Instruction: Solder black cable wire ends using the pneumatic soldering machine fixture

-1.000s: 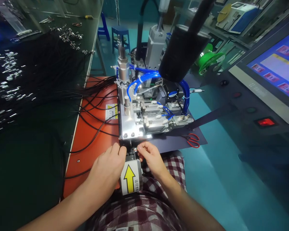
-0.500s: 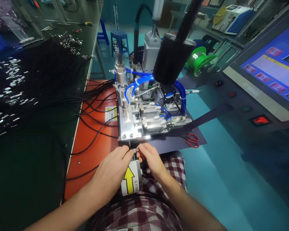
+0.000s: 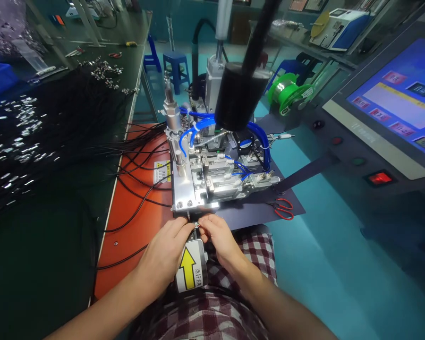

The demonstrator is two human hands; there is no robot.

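Just in front of the metal machine (image 3: 186,191), at the feed track above the yellow arrow plate (image 3: 191,267), my two hands nearly touch. My left hand (image 3: 170,243) is closed, fingertips pressed together at the track's left side. From the right, my right hand (image 3: 217,233) is pinched over a small shiny metal part (image 3: 197,225) that lies between the fingertips of both hands. The part is tiny, and my fingers cover most of it. What else my left fingers grip is hidden.
Black cables (image 3: 141,203) cross the orange board (image 3: 127,189) from a large bundle (image 3: 67,113) at left. Red-handled scissors (image 3: 284,209) lie right of the machine. A control screen (image 3: 400,99) and green spool (image 3: 286,94) stand further right.
The view has shifted slightly, so the machine and screen sit a little further left. My right fingertips have moved closer to my left ones at the metal part.
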